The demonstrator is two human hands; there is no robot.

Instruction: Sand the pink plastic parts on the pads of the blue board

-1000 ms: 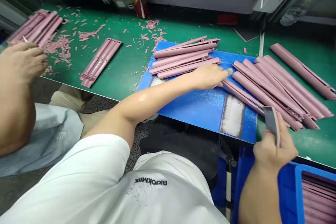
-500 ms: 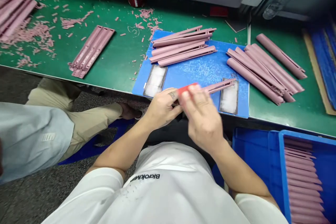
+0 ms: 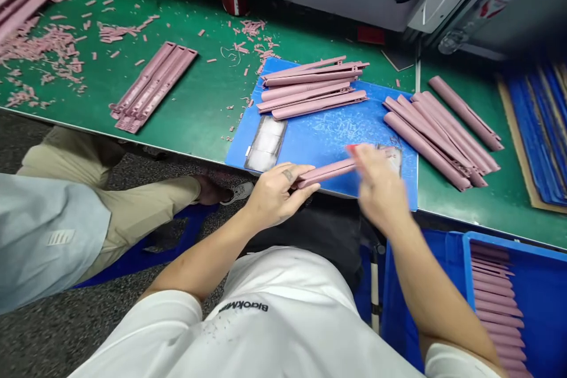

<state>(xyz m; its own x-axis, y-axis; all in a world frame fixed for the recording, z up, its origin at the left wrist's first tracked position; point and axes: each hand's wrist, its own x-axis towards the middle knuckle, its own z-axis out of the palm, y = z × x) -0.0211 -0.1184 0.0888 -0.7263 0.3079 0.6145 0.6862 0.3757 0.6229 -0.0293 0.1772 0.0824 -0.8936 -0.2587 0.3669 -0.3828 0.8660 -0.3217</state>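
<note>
My left hand point(image 3: 279, 192) grips one end of a long pink plastic shell point(image 3: 328, 172) between thumb and fingers, over the front edge of the blue mat. Blurred by motion, my right hand point(image 3: 383, 189) is closed on a small red piece point(image 3: 352, 149) at the shell's right part. The red piece is mostly hidden by the fingers, so its kind cannot be told. Behind my hands, several similar shells point(image 3: 316, 85) lie in a pile on the blue mat point(image 3: 328, 124). A whitish pad point(image 3: 266, 143) lies at the mat's left, another partly behind my right hand.
More pink shells point(image 3: 443, 136) lie right of the mat. Joined pink parts point(image 3: 153, 87) and pink scraps point(image 3: 53, 56) cover the left of the green table point(image 3: 208, 100). A blue bin point(image 3: 467, 248) with stacked shells stands at lower right. A seated person point(image 3: 53, 230) is at left.
My right hand, with the red piece, has moved rightward along the shell, away from my left hand. More of the shell now shows. The view has shifted slightly.
</note>
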